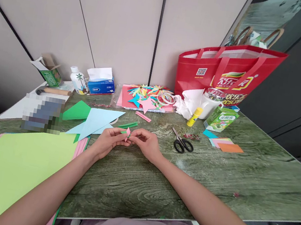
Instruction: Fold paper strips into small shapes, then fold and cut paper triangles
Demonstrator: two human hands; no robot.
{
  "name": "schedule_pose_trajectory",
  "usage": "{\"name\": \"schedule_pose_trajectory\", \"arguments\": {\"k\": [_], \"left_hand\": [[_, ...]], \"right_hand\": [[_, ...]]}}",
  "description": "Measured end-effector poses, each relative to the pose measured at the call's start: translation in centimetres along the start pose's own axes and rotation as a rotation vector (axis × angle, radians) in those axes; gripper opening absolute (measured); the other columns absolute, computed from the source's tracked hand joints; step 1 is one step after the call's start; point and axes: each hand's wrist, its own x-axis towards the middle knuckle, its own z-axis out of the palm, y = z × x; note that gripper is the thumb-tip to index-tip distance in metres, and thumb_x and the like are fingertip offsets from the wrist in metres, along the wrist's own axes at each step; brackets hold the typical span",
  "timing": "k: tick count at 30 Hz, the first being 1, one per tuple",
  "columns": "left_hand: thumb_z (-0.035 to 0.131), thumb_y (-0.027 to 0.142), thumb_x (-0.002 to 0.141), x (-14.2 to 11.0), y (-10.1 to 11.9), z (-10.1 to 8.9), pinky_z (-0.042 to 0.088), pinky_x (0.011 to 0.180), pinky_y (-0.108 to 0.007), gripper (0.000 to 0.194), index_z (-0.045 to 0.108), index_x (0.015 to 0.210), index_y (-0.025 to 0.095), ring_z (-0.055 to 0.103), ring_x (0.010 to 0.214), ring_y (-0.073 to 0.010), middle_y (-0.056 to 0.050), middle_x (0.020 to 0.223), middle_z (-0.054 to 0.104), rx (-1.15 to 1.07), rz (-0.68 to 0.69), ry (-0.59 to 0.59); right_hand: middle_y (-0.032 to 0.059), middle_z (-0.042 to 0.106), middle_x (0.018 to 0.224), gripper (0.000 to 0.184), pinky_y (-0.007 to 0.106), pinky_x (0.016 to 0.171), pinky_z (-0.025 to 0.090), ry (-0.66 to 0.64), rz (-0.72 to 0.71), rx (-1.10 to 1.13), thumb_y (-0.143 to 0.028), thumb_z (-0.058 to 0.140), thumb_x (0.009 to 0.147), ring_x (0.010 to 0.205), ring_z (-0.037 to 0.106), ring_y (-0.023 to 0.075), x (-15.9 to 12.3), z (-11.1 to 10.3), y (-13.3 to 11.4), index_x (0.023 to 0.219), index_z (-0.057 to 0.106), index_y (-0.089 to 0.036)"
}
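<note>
My left hand point(109, 140) and my right hand point(145, 142) meet over the middle of the green wood-grain table point(244, 175). Between their fingertips they pinch a small folded pink paper piece point(127, 133), with a bit of green paper showing beside it. Both hands have their fingers curled in on the piece. Just behind my left hand lies a light blue paper sheet point(97, 118) on a green sheet point(76, 111).
Black-handled scissors point(182, 143) lie right of my hands. Large light green and pink sheets point(10, 165) cover the near left. Further back: finished paper stars point(149, 95), tape rolls, a yellow glue stick point(194, 117), a white jar, a tissue box point(101, 80), a red bag point(227, 71), small coloured paper squares point(225, 144).
</note>
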Motion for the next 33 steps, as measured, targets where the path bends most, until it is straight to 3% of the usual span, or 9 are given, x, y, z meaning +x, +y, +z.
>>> {"name": "schedule_pose_trajectory", "arguments": {"k": [6, 12, 15, 24, 28, 33], "left_hand": [[0.075, 0.026, 0.062, -0.05, -0.35, 0.03, 0.053, 0.066, -0.03, 0.026, 0.067, 0.082, 0.011, 0.064, 0.065, -0.0154, -0.004, 0.069, 0.068, 0.058, 0.054, -0.007], [0.071, 0.023, 0.066, -0.18, -0.26, -0.05, 0.054, 0.068, -0.035, 0.04, 0.058, 0.103, 0.015, 0.065, 0.069, -0.0174, -0.002, 0.078, 0.065, 0.116, 0.135, -0.083], [0.071, 0.022, 0.066, -0.15, -0.17, -0.05, 0.053, 0.069, -0.035, 0.039, 0.056, 0.101, 0.016, 0.065, 0.068, -0.0163, -0.002, 0.08, 0.065, 0.147, 0.139, -0.105], [0.071, 0.026, 0.066, 0.07, -0.54, -0.14, 0.055, 0.065, -0.034, 0.031, 0.057, 0.091, 0.015, 0.065, 0.068, -0.0178, -0.002, 0.076, 0.064, 0.185, 0.176, -0.057], [0.07, 0.024, 0.067, 0.04, -0.51, -0.16, 0.055, 0.063, -0.033, 0.033, 0.058, 0.096, 0.014, 0.064, 0.063, -0.0165, -0.002, 0.074, 0.064, 0.217, 0.191, -0.059], [0.07, 0.024, 0.065, -0.11, -0.41, 0.06, 0.053, 0.059, -0.031, 0.04, 0.059, 0.103, 0.014, 0.063, 0.061, -0.0163, -0.002, 0.071, 0.064, 0.248, 0.192, -0.019]], "right_hand": [[0.0005, 0.064, 0.064, 0.016, 0.029, 0.063, 0.051, 0.019, 0.059, 0.017, -0.032, 0.07, 0.066, 0.06, 0.061, 0.0151, -0.01, 0.02, -0.39, 0.069, 0.062, -0.018], [0.001, 0.064, 0.066, 0.02, 0.029, 0.061, 0.05, 0.024, 0.06, 0.017, -0.034, 0.07, 0.064, 0.059, 0.059, 0.0141, 0.0, -0.03, -0.23, 0.071, 0.061, -0.018], [0.0009, 0.064, 0.066, 0.021, 0.028, 0.06, 0.05, 0.018, 0.067, 0.024, -0.035, 0.071, 0.064, 0.059, 0.058, 0.0137, 0.05, -0.09, -0.08, 0.071, 0.061, -0.018], [0.0002, 0.065, 0.067, 0.021, 0.027, 0.061, 0.051, -0.028, 0.076, 0.05, -0.033, 0.072, 0.062, 0.059, 0.058, 0.0123, 0.36, -0.49, 0.46, 0.074, 0.064, -0.018], [0.0008, 0.067, 0.072, 0.025, 0.028, 0.063, 0.052, -0.044, 0.082, 0.061, -0.034, 0.073, 0.061, 0.06, 0.06, 0.0127, 0.41, -0.64, 0.53, 0.078, 0.066, -0.018], [0.0, 0.065, 0.062, 0.024, 0.026, 0.055, 0.049, -0.019, 0.114, 0.024, -0.034, 0.073, 0.06, 0.052, 0.057, 0.0113, 0.44, -0.67, 0.42, 0.074, 0.065, -0.017]]}}
